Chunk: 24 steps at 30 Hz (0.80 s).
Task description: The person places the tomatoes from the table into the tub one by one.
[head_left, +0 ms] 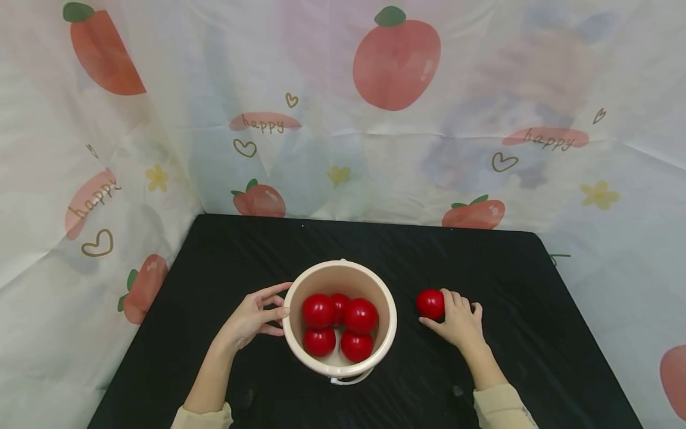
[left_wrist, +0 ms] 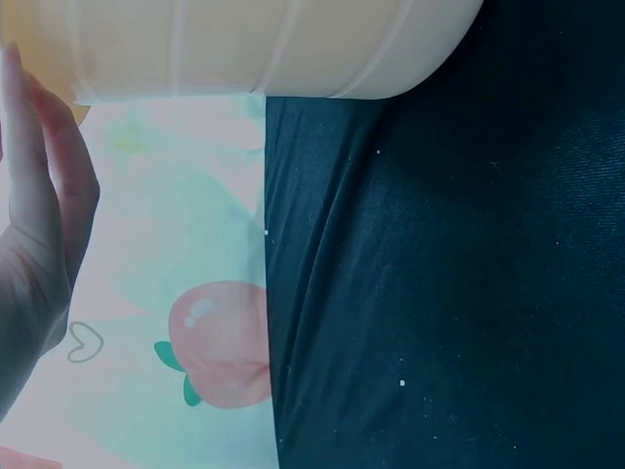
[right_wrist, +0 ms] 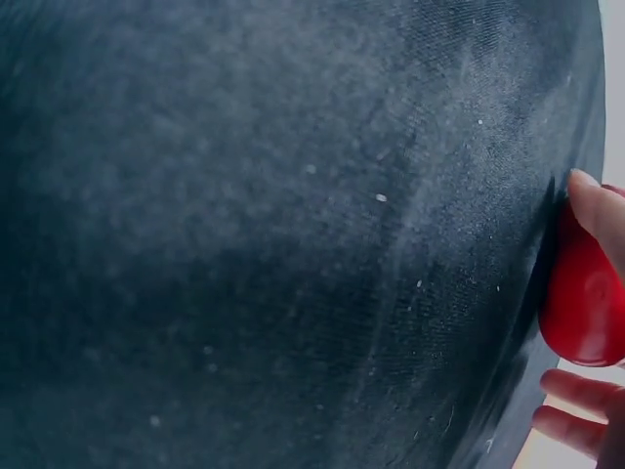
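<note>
A cream bucket [head_left: 292, 342] stands upright on the black table, with several glossy red balls [head_left: 361, 316] inside it. My left hand [head_left: 252, 319] touches the left side of its rim with fairly straight fingers. In the left wrist view the bucket's ribbed wall [left_wrist: 225, 49] fills the top, and the left hand [left_wrist: 39, 205] is at the left edge. To the right of the bucket, one more red ball [head_left: 430, 304] lies on the table. My right hand [head_left: 460, 319] grips this ball between thumb and fingers. In the right wrist view the ball [right_wrist: 586, 303] is partly cut off.
Black cloth covers the table [head_left: 241, 256]. A pale curtain [head_left: 332, 71] printed with fruit and hearts hangs behind it and to the sides. The bucket's white handle [head_left: 354, 379] hangs down at its near side.
</note>
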Each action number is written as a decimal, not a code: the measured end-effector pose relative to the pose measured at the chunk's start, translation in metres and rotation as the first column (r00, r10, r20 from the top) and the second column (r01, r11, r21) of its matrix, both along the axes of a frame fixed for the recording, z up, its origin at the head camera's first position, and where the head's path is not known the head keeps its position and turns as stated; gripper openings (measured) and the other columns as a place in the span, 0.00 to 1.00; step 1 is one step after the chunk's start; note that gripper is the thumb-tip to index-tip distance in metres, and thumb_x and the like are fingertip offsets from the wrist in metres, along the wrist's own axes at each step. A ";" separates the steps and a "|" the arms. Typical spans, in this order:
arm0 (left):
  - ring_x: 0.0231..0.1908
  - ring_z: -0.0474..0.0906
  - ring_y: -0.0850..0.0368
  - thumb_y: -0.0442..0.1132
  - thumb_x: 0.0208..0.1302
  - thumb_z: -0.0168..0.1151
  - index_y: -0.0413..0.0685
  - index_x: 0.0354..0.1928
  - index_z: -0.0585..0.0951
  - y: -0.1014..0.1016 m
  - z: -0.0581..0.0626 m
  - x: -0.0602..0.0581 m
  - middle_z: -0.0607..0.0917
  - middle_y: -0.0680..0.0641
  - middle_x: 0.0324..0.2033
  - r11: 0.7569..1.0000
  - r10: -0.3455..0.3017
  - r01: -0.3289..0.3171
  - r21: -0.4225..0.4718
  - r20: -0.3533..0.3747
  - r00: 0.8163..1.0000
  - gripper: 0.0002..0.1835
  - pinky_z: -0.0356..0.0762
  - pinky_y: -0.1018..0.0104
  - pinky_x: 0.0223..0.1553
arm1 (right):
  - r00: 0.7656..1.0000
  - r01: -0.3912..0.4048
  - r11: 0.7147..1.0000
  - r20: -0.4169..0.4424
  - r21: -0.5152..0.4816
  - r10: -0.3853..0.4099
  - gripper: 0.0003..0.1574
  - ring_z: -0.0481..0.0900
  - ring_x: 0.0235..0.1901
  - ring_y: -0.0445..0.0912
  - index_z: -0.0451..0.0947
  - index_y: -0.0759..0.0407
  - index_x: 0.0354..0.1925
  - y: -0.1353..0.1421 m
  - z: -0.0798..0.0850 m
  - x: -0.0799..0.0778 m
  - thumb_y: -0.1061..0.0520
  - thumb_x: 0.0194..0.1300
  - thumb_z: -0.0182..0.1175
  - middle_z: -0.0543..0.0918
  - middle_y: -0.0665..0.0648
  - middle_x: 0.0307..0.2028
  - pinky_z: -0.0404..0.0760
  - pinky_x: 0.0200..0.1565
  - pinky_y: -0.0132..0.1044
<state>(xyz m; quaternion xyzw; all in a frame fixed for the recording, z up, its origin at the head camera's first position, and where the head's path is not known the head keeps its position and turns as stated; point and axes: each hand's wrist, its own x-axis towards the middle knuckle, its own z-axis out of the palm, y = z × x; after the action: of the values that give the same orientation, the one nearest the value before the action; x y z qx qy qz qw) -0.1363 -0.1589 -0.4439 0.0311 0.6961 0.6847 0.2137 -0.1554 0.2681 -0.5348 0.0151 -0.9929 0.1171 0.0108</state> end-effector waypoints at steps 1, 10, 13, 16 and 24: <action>0.30 0.82 0.50 0.32 0.57 0.62 0.40 0.64 0.64 0.000 0.000 0.000 0.77 0.43 0.33 1.000 0.000 0.000 0.000 0.001 1.000 0.32 0.82 0.52 0.31 | 1.000 -0.004 1.000 -0.006 0.003 0.004 0.52 0.64 0.50 0.64 0.60 0.67 0.56 0.000 0.000 0.000 0.38 0.44 0.67 0.69 0.70 0.51 0.53 0.51 0.66; 0.30 0.82 0.50 0.32 0.57 0.63 0.40 0.64 0.64 0.000 0.000 0.000 0.77 0.43 0.34 1.000 0.000 0.000 0.002 0.005 1.000 0.32 0.82 0.52 0.32 | 0.997 -0.043 0.999 -0.056 0.029 0.044 0.51 0.66 0.48 0.63 0.60 0.66 0.56 -0.006 0.016 -0.008 0.39 0.43 0.68 0.71 0.69 0.48 0.56 0.50 0.63; 0.30 0.82 0.50 0.32 0.57 0.63 0.40 0.64 0.64 0.000 0.000 0.000 0.77 0.43 0.34 1.000 0.001 -0.001 0.002 0.004 1.000 0.32 0.82 0.52 0.32 | 0.994 -0.059 0.998 -0.093 0.038 0.063 0.51 0.66 0.48 0.62 0.60 0.65 0.56 -0.010 0.031 -0.013 0.39 0.43 0.69 0.71 0.68 0.48 0.57 0.50 0.63; 0.31 0.82 0.49 0.32 0.57 0.63 0.40 0.64 0.64 0.000 0.000 0.000 0.77 0.43 0.34 1.000 -0.001 0.001 0.001 0.001 1.000 0.33 0.82 0.52 0.32 | 0.985 -0.084 0.995 -0.143 0.056 0.092 0.51 0.66 0.48 0.62 0.60 0.65 0.56 -0.014 0.047 -0.017 0.40 0.43 0.69 0.71 0.68 0.48 0.58 0.50 0.61; 0.31 0.82 0.49 0.32 0.57 0.62 0.40 0.64 0.64 -0.001 0.000 0.000 0.77 0.42 0.34 1.000 -0.002 0.002 0.000 0.000 1.000 0.32 0.82 0.52 0.32 | 0.944 -0.175 0.982 -0.270 0.071 0.188 0.50 0.66 0.49 0.59 0.61 0.63 0.55 -0.036 0.098 -0.023 0.41 0.40 0.72 0.71 0.66 0.49 0.58 0.51 0.62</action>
<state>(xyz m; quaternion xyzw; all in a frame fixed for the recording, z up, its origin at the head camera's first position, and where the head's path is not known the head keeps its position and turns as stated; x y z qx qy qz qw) -0.1367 -0.1599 -0.4439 0.0318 0.6960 0.6845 0.2144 -0.1781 0.2322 -0.4366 0.1229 -0.9785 0.0917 0.1378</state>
